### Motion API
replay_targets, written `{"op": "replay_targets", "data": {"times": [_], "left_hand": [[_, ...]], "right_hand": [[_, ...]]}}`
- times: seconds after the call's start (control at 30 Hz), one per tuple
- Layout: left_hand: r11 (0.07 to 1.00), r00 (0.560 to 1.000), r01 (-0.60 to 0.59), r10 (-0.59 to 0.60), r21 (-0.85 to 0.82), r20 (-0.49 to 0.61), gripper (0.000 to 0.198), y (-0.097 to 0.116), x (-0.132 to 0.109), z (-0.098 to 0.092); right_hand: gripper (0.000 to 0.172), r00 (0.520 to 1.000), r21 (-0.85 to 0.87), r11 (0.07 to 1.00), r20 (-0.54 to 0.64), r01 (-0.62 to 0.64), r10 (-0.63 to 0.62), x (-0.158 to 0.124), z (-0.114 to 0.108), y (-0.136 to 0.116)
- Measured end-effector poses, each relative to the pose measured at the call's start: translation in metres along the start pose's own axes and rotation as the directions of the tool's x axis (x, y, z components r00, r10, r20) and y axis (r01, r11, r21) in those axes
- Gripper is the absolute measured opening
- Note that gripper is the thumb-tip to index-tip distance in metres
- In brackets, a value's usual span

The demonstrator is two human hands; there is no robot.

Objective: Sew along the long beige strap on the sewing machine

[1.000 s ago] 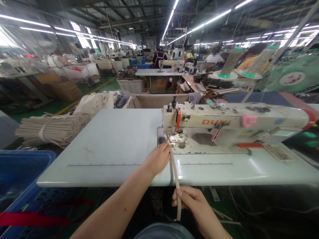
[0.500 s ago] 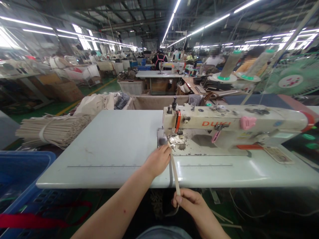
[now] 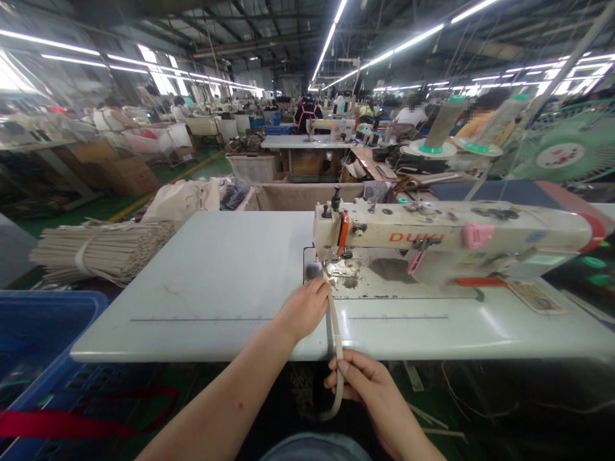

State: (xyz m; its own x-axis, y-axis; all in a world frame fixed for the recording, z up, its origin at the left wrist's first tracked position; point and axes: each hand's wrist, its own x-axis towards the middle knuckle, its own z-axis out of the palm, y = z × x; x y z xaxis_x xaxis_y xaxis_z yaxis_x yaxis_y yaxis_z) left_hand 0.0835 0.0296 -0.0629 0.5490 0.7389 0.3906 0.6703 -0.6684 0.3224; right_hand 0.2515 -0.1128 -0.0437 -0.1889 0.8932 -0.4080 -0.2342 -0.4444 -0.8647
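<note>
Strip [image 3: 339,342], pale and narrow, runs from beneath the machine's head toward the person, over the bench's front edge, its free tail curling to the left below that edge. Bench [image 3: 230,275] is white, spans most of the view and carries a printed ruler line near its front. Machine [image 3: 504,224], cream with orange lettering, stands on the bench's right half, its needle end toward the middle. Blue basket [image 3: 52,301] sits beside the bench's left end. Green fan [image 3: 562,153] is behind the machine at far right. Bundle [image 3: 129,250] of similar pale strips, tied with a white band, lies beyond the basket, left of the bench. Two thread spools rise behind the machine, near the fan. Left grip [image 3: 305,310] rests on the bench with its fingertips at the strip, just before the needle plate; whether it pinches cannot be told, as the thumb is hidden. Right grip [image 3: 360,379] pinches the strip between thumb and fingers at the front edge. Pink clip [image 3: 416,262] hangs on the machine's front.
</note>
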Motion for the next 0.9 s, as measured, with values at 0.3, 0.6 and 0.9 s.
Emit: {"op": "replay_targets", "data": {"times": [0.3,0.6,0.9], "left_hand": [[1.0,1.0,0.012,-0.012,-0.014,0.02,0.015,0.0015,0.0,-0.0021],[1.0,1.0,0.015,-0.015,-0.014,0.025,0.016,0.0022,0.0004,-0.0019],[0.999,1.0,0.012,-0.011,-0.03,0.015,0.019,0.0008,0.0002,-0.0009]], "right_hand": [[0.045,1.0,-0.035,0.999,0.03,-0.007,0.008,-0.009,-0.0006,-0.0031],[0.047,0.998,-0.078,0.997,0.057,0.011,-0.006,-0.0095,-0.0044,-0.0007],[0.046,0.998,-0.114,0.993,0.067,0.019,-0.011,-0.0077,-0.0065,0.0016]]}}
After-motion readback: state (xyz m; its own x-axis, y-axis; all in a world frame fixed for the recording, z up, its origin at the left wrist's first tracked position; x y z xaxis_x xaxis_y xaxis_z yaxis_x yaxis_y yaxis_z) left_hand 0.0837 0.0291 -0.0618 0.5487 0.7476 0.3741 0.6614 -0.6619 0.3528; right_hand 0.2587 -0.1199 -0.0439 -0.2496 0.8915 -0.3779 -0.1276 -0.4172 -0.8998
